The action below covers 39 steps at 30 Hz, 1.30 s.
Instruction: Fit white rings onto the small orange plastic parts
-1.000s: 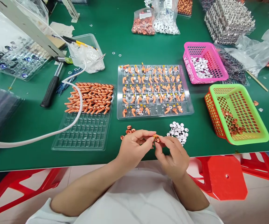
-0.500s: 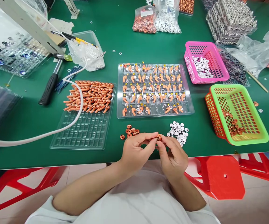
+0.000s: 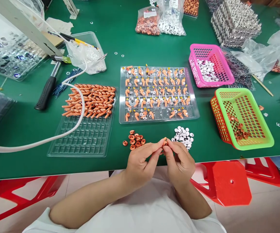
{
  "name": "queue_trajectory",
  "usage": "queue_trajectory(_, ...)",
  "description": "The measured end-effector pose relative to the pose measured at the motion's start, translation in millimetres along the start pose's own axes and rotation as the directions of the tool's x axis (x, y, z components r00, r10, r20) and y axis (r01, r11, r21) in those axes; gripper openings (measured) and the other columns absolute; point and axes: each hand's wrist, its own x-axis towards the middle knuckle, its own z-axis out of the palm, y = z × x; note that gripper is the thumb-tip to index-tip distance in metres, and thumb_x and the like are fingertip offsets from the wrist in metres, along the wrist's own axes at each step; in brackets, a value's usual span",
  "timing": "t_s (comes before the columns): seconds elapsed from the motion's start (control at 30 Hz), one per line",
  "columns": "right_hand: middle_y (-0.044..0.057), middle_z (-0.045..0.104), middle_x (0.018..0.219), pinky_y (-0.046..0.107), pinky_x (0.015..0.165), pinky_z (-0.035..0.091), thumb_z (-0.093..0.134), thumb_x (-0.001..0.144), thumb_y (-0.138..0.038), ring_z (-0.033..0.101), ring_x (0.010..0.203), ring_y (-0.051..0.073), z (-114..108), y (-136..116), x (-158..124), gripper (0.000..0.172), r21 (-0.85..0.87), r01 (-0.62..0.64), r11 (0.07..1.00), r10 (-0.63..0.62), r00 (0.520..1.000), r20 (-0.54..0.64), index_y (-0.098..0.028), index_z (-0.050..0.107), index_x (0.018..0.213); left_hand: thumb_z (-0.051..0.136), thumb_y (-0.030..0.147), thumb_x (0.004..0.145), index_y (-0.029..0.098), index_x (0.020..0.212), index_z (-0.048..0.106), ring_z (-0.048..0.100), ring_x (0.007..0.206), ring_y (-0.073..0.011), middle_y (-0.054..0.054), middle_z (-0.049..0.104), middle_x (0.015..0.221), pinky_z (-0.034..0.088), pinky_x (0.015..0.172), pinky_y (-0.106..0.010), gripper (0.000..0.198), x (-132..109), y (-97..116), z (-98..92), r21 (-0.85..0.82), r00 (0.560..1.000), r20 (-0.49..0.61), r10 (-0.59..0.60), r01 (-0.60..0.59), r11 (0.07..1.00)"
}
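A small orange part is pinched between the fingertips of both hands, just above the near edge of the green table. The left hand is closed on it with thumb and forefinger, the other fingers curled beneath; the right hand is pressed to it from the other side in the same pinch. Just beyond the left hand a loose heap of orange rings is seen on the table, and just beyond the right hand a heap of white discs. Farther out, a clear compartment tray is filled with bent orange pieces, row by row. To its left, a second clear tray is loaded only at its far end, with a pile of orange pieces. To the right, a few orange rings are held in a green basket, and white discs in a pink basket behind it
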Motion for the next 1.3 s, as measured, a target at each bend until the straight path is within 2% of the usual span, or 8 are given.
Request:
queue_trajectory(0.2,0.006,0.073,0.093,0.031,0.064,0.061,0.06,0.091,-0.01,0.07,0.081,0.018,-9,-2,2,0.032,0.072,-0.049,0.996,0.04,0.991,0.124,-0.027,0.072,0.115,0.068,0.011,0.086,0.024,0.093,0.079,0.075,0.076,-0.0171,-0.004,0.081,0.088,0.061,0.071,-0.027,0.018,6,-4,-6.1,-0.065,0.997,0.006,-0.074,0.075,0.995)
queue_trajectory(0.37,0.004,0.072,0.091,0.03,0.059,0.061,0.059,0.092,-0.011,0.069,0.075,0.016,-18,3,1,0.034,0.223,-0.173,0.959,0.112,0.959,0.259,-0.03,0.071,0.118,0.071,0.015,0.084,0.021,0.085,0.079,0.072,0.071,-0.0173,-0.005,0.079,0.079,0.06,0.07,-0.028,0.01,14,-4,-15.7,-0.112,0.986,0.105,-0.13,0.142,0.984)
queue_trajectory(0.43,0.004,0.072,0.089,0.03,0.058,0.061,0.059,0.092,-0.013,0.069,0.074,0.016,-19,5,1,0.032,0.264,-0.2,0.944,0.125,0.953,0.275,-0.03,0.072,0.117,0.071,0.015,0.084,0.022,0.091,0.078,0.071,0.071,-0.0166,-0.005,0.079,0.08,0.059,0.071,-0.028,0.012,17,-5,-18.5,-0.076,0.986,0.138,-0.091,0.102,0.992)
queue_trajectory(0.57,0.005,0.073,0.091,0.033,0.063,0.062,0.062,0.091,-0.014,0.069,0.08,0.018,-19,8,1,0.031,0.335,-0.24,0.911,0.142,0.946,0.291,-0.03,0.072,0.115,0.074,0.018,0.083,0.023,0.095,0.077,0.071,0.075,-0.0164,-0.005,0.077,0.082,0.059,0.072,-0.028,0.014,19,-10,-21.8,0.041,0.985,0.142,0.095,-0.102,0.994)
queue_trajectory(0.7,0.005,0.071,0.094,0.033,0.064,0.063,0.063,0.091,-0.015,0.069,0.081,0.018,-19,9,-1,0.027,0.403,-0.321,0.857,0.193,0.925,0.327,-0.029,0.072,0.113,0.07,0.015,0.085,0.023,0.095,0.076,0.073,0.082,-0.0157,-0.01,0.075,0.104,0.059,0.07,-0.025,0.014,19,-14,-24.0,0.148,0.959,0.174,0.224,-0.25,0.957)
queue_trajectory(0.8,0.005,0.07,0.096,0.032,0.066,0.063,0.063,0.091,-0.016,0.069,0.08,0.017,-19,10,-2,0.026,0.44,-0.36,0.823,0.221,0.916,0.335,-0.028,0.07,0.112,0.067,0.01,0.086,0.022,0.099,0.073,0.075,0.088,-0.0175,-0.011,0.077,0.105,0.06,0.078,-0.027,0.019,20,-13,-26.1,0.147,0.926,0.219,0.308,-0.344,0.928)
queue_trajectory(1.03,0.006,0.07,0.09,0.032,0.066,0.061,0.065,0.091,-0.021,0.069,0.082,0.019,-23,14,0,0.019,0.431,-0.332,0.839,0.162,0.909,0.385,-0.024,0.071,0.108,0.062,0.013,0.089,0.023,0.103,0.07,0.074,0.083,-0.0162,-0.009,0.078,0.096,0.06,0.075,-0.025,0.018,22,-8,-29.7,0.14,0.888,0.288,0.358,-0.409,0.902)
queue_trajectory(1.3,0.006,0.068,0.09,0.033,0.061,0.062,0.065,0.091,-0.027,0.069,0.074,0.018,-19,20,-4,0.016,0.517,-0.442,0.733,0.212,0.87,0.445,-0.024,0.07,0.106,0.061,0.01,0.089,0.022,0.105,0.07,0.072,0.08,-0.0153,-0.008,0.076,0.093,0.058,0.072,-0.025,0.021,22,-7,-30.4,0.128,0.877,0.301,0.374,-0.426,0.896)
